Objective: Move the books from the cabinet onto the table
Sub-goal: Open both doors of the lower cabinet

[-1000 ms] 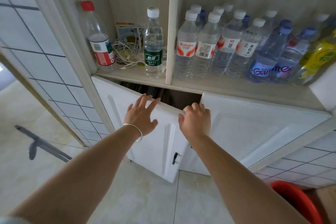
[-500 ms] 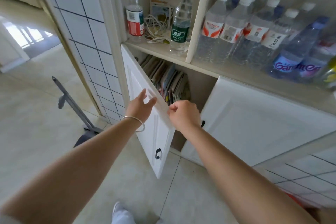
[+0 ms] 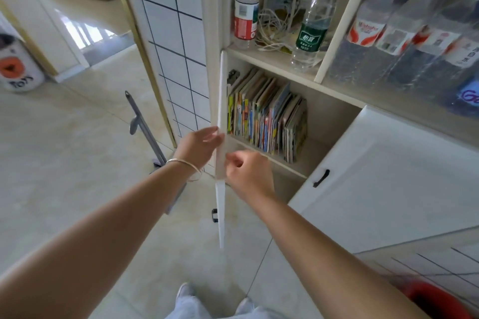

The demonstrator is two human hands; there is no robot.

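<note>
Cabinet door (image 3: 221,122) stands swung wide open, seen edge-on. Left hand (image 3: 199,146) is on the door's outer side w/ fingers (image 3: 211,133) spread flat against it near the edge, not gripping anything. Right hand (image 3: 248,176) sits just inside the door edge, fingers loosely curled, thumb and forefinger close together; can't tell if they touch the door, and they hold nothing. Thin bracelet (image 3: 185,166) on the left wrist.

Books (image 3: 267,119) are in the lower left compartment of the cabinet (image 3: 334,93), packed upright in a row on its shelf, spines out, leaning slightly, w/ free space to their right. Right-hand door (image 3: 388,181) is partly open, black handle toward the middle.

Shelf above: red-label bottle (image 3: 246,13), tangle of white cables (image 3: 274,26), green-label bottle (image 3: 313,28); next bay holds a crowd of water bottles (image 3: 404,33). Mop handle (image 3: 145,124) leans by the tiled wall.
</note>
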